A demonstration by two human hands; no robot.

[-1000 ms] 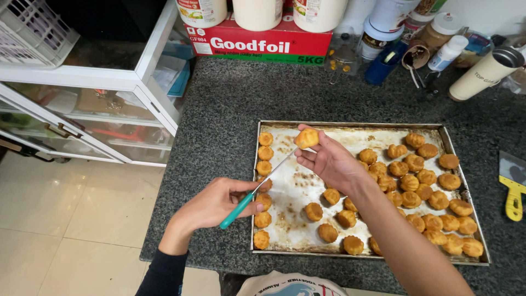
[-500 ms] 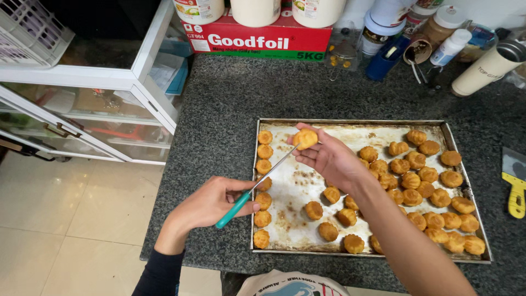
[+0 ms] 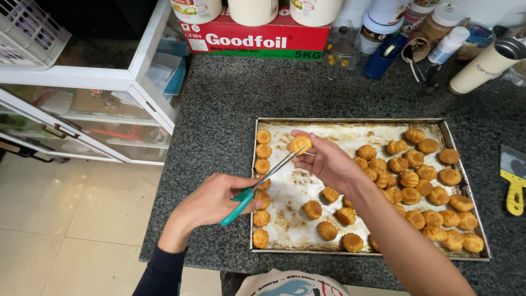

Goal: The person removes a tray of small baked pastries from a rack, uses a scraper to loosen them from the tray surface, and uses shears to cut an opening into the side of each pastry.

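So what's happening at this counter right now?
A person stands over a baking tray of small golden pastries on a dark granite counter. The right hand holds one pastry up above the tray, pinched in the fingertips. The left hand holds teal-handled scissors, blades pointing at that pastry's underside. A column of pastries lines the tray's left edge; most are heaped on its right side. A yellow-handled scraper lies to the right.

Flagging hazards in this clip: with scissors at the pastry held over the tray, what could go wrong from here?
1. The scissors in the left hand have their tips at the small pastry, close to the right hand's fingers; a slip might nick them.
2. The pastry is pinched only lightly above the baking tray; it could crumble or drop.
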